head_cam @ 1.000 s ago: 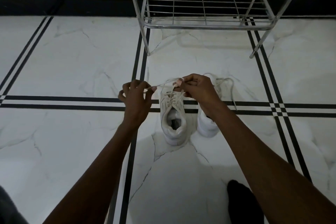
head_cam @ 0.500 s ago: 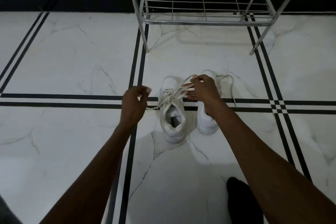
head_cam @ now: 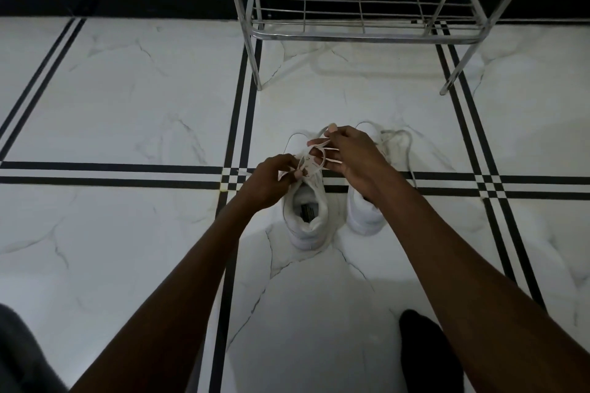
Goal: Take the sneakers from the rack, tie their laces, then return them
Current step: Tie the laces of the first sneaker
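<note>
Left hand (head_cam: 269, 182) now closer, both grips seemingly pinched on laces (head_cam: 314, 158) above left sneaker (head_cam: 306, 220).

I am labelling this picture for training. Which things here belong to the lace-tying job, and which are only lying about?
Belong to the job:
- left sneaker, its laces held by left hand and right hand
- right sneaker, laces loose
- metal shoe rack

Only lying about:
- black sock-like thing at the bottom
- marble floor
</note>
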The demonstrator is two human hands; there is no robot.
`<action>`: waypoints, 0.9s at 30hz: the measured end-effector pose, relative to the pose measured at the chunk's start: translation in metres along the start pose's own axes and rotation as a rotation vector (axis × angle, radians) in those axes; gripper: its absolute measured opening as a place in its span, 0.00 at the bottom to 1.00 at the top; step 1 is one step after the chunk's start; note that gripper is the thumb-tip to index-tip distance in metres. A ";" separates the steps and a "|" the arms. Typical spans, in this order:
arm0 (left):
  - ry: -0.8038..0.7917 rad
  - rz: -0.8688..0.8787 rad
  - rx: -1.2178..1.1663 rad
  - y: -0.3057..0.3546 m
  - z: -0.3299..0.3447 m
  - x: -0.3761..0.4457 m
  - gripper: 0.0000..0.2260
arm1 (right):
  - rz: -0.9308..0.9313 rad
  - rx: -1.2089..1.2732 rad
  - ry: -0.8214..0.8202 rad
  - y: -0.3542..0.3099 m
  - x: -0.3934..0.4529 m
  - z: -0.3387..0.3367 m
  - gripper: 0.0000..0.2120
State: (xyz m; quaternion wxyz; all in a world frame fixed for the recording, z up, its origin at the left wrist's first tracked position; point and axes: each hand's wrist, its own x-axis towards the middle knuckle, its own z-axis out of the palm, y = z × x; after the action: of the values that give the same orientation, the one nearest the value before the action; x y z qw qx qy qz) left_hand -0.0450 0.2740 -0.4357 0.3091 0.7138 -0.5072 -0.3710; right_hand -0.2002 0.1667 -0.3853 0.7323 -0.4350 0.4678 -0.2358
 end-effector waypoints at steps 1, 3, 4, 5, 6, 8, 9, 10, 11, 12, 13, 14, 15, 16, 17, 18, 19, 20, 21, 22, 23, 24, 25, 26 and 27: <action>0.010 -0.014 -0.011 0.000 -0.001 0.000 0.04 | -0.024 -0.034 0.001 0.000 0.001 -0.001 0.09; 0.043 -0.035 -0.006 0.002 -0.003 -0.001 0.07 | -0.084 -0.133 0.012 0.001 0.003 -0.002 0.07; 0.074 -0.042 0.010 0.003 -0.004 -0.001 0.08 | -0.115 -0.169 0.018 0.002 0.005 -0.003 0.07; 0.108 -0.042 0.030 0.004 -0.005 -0.002 0.08 | -0.138 -0.185 0.024 0.001 0.005 -0.003 0.07; 0.136 -0.042 0.038 0.004 -0.006 -0.003 0.08 | -0.144 -0.194 0.041 0.001 0.005 -0.003 0.07; 0.159 -0.054 0.018 0.007 -0.009 -0.007 0.07 | -0.110 -0.206 0.091 0.000 0.007 -0.004 0.09; 0.170 -0.059 0.005 0.007 -0.011 -0.010 0.07 | -0.080 -0.228 0.124 0.000 0.009 -0.005 0.11; 0.193 -0.057 -0.006 0.007 -0.014 -0.013 0.06 | -0.063 -0.252 0.163 0.000 0.010 -0.007 0.12; 0.230 -0.053 -0.006 0.006 -0.019 -0.017 0.07 | -0.072 -0.302 0.231 0.001 0.012 -0.009 0.13; 0.278 -0.056 0.001 0.002 -0.025 -0.023 0.08 | -0.093 -0.383 0.319 0.001 0.013 -0.013 0.14; 0.332 -0.090 0.021 -0.006 -0.031 -0.028 0.09 | -0.117 -0.485 0.429 0.001 0.012 -0.018 0.14; 0.380 -0.156 0.049 -0.017 -0.037 -0.035 0.11 | -0.125 -0.580 0.546 0.001 0.010 -0.023 0.15; 0.398 -0.241 0.078 -0.029 -0.043 -0.041 0.11 | -0.115 -0.623 0.643 0.003 0.007 -0.029 0.15; 0.372 -0.320 0.096 -0.041 -0.046 -0.047 0.12 | -0.102 -0.628 0.693 0.005 0.007 -0.035 0.16; 0.316 -0.368 0.104 -0.049 -0.048 -0.052 0.12 | -0.091 -0.628 0.702 0.007 0.009 -0.040 0.17; 0.264 -0.381 0.110 -0.054 -0.049 -0.056 0.12 | -0.084 -0.648 0.683 0.007 0.011 -0.042 0.18; 0.234 -0.374 0.109 -0.055 -0.049 -0.056 0.12 | -0.075 -0.692 0.646 0.008 0.014 -0.042 0.20; 0.229 -0.350 0.109 -0.053 -0.048 -0.056 0.14 | -0.078 -0.769 0.607 0.008 0.016 -0.041 0.24; 0.248 -0.314 0.108 -0.048 -0.046 -0.054 0.17 | -0.099 -0.848 0.584 0.008 0.017 -0.039 0.29; 0.278 -0.272 0.093 -0.043 -0.043 -0.050 0.20 | -0.149 -0.909 0.577 0.008 0.015 -0.035 0.33; 0.298 -0.227 0.058 -0.035 -0.037 -0.047 0.21 | -0.236 -0.953 0.565 0.007 0.012 -0.032 0.35; 0.297 -0.186 0.027 -0.028 -0.030 -0.043 0.20 | -0.342 -1.005 0.516 0.009 0.010 -0.029 0.34; 0.273 -0.148 0.022 -0.020 -0.022 -0.039 0.18 | -0.430 -1.077 0.415 0.011 0.010 -0.027 0.31; 0.243 -0.110 0.037 -0.013 -0.014 -0.034 0.16 | -0.471 -1.138 0.271 0.014 0.011 -0.027 0.25; 0.213 -0.092 0.055 -0.010 -0.006 -0.030 0.14 | -0.442 -1.175 0.119 0.018 0.011 -0.026 0.20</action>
State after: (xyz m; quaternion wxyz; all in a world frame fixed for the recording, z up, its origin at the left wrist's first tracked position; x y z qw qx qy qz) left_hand -0.0410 0.3058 -0.4338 0.3243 0.7801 -0.4480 -0.2927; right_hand -0.2196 0.1561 -0.4109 0.2778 -0.8374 0.4580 -0.1089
